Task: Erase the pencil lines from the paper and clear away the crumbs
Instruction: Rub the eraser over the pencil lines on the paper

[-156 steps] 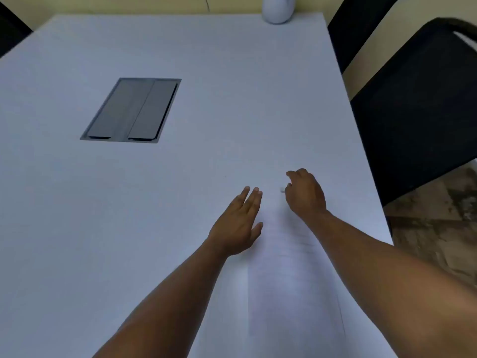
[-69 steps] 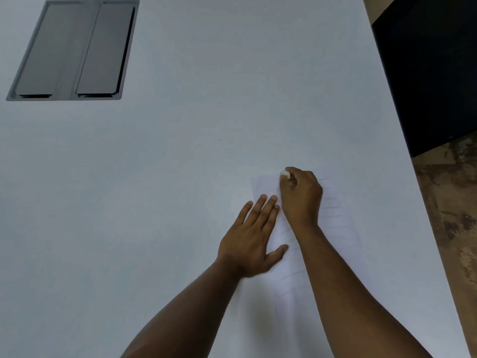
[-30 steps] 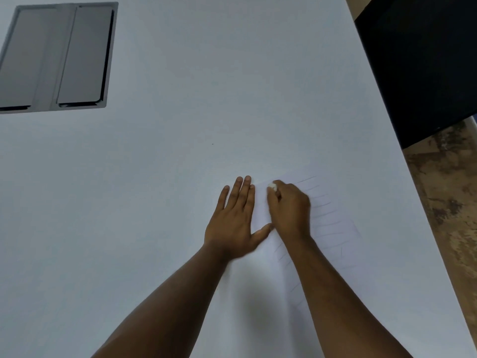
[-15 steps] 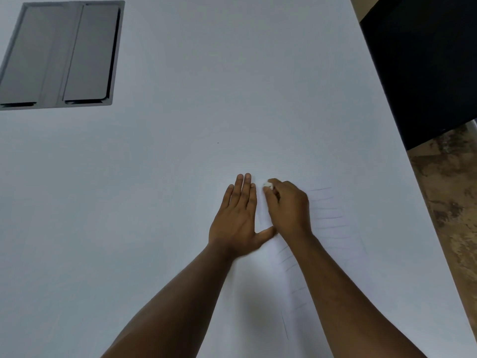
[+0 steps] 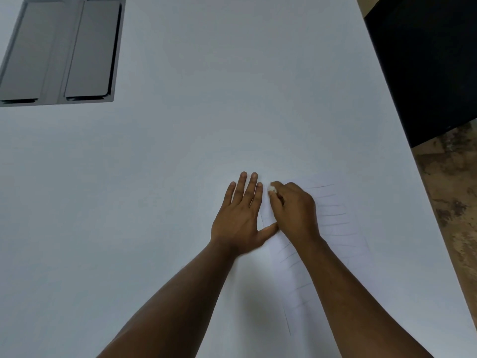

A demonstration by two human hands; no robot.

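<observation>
Hazard: the paper (image 5: pixel 335 228) is thin and lies loose on the white table (image 5: pixel 180 177). If you rub hard toward its free far edge, it will likely buckle or crease, because your left hand (image 5: pixel 238 219) pins only the left margin. Your left hand lies flat with fingers straight, the thumb reaching onto the sheet. A second hazard is smearing: your right forearm rests across the pencil lines (image 5: pixel 333 215) not yet erased.

Your right hand (image 5: pixel 294 210) has its fingers curled round the eraser (image 5: pixel 271 189), a small white piece showing at the fingertips. The eraser sits at the sheet's far left corner, just beside your left fingertips. Whether it touches the paper cannot be told. No crumbs are visible.
</observation>
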